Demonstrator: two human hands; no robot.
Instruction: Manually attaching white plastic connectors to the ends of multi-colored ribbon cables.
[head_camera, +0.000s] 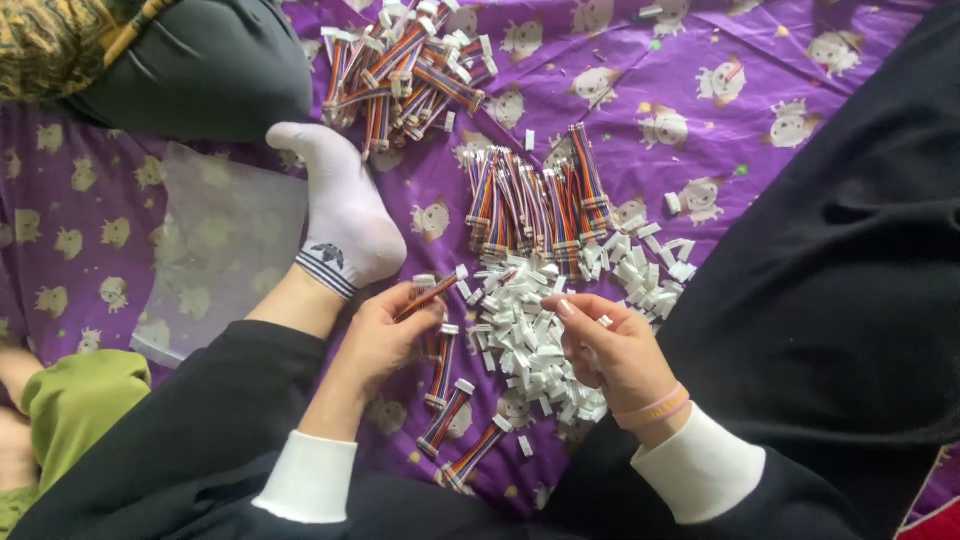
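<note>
My left hand (385, 335) pinches a short multicoloured ribbon cable (432, 294) that ends in a white connector. My right hand (612, 352) is curled over a heap of small white plastic connector housings (525, 335); a white piece shows at its fingers. Three finished cables with white ends (450, 412) lie on the purple cloth between my wrists. A row of loose cable bundles (535, 205) lies just beyond the white heap.
A second pile of cables (405, 65) lies further away. A foot in a white sock (345, 215) rests left of the piles. A clear plastic bag (220, 250) lies at the left. Black-clad legs border the purple patterned cloth (700, 60).
</note>
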